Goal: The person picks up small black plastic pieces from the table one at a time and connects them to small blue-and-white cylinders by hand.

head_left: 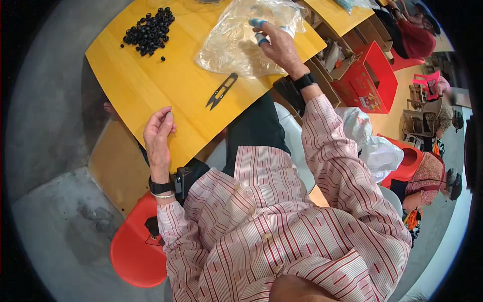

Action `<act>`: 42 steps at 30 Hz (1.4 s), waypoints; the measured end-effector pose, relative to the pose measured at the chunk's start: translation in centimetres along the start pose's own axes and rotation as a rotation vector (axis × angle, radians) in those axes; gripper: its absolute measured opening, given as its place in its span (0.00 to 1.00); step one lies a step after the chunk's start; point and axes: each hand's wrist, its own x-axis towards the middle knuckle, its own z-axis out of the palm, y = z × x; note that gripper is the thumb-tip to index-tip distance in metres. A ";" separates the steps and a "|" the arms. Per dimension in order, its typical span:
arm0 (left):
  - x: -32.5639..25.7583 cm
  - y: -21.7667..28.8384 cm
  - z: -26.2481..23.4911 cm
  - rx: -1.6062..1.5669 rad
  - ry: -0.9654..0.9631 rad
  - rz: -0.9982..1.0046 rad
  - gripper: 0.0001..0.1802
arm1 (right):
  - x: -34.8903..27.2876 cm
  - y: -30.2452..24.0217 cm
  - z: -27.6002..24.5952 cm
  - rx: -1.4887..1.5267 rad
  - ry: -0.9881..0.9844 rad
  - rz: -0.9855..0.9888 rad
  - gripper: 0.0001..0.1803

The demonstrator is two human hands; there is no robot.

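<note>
My left hand (pixel 159 135) rests at the near left edge of the yellow table, its fingers curled and the thumb pressed to them. Whatever may sit in that pinch is too small to make out. Over a clear plastic bag (pixel 221 48) at the table's right side is my right hand (pixel 279 49). Blue coverings wrap some of its fingertips, and the fingers are apart; whether they touch the bag I cannot tell. Black thread snips (pixel 222 91) lie between my hands, blades toward me. Farther off, on the left, is a pile of small black beads (pixel 148 32).
The yellow table (pixel 186 80) ends close to my lap. A red box (pixel 370 78) and cardboard boxes stand to the right, above white plastic bags (pixel 380 156). A red stool (pixel 138 251) is at my left. Other people sit along the far right.
</note>
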 end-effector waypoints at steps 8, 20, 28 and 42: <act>-0.8 0.5 0.1 0.001 0.018 -0.020 0.15 | -0.7 -0.5 -0.1 0.167 -0.033 0.143 0.12; -1.8 0.4 1.0 0.039 0.062 -0.006 0.16 | 0.7 3.3 -2.4 -0.179 0.001 0.157 0.11; -1.9 0.3 1.1 0.011 0.102 -0.012 0.15 | 0.3 2.4 -2.3 -0.219 -0.168 0.070 0.13; -2.1 0.4 1.4 0.007 0.114 -0.005 0.15 | 0.8 2.6 -0.4 -0.325 -0.171 0.001 0.11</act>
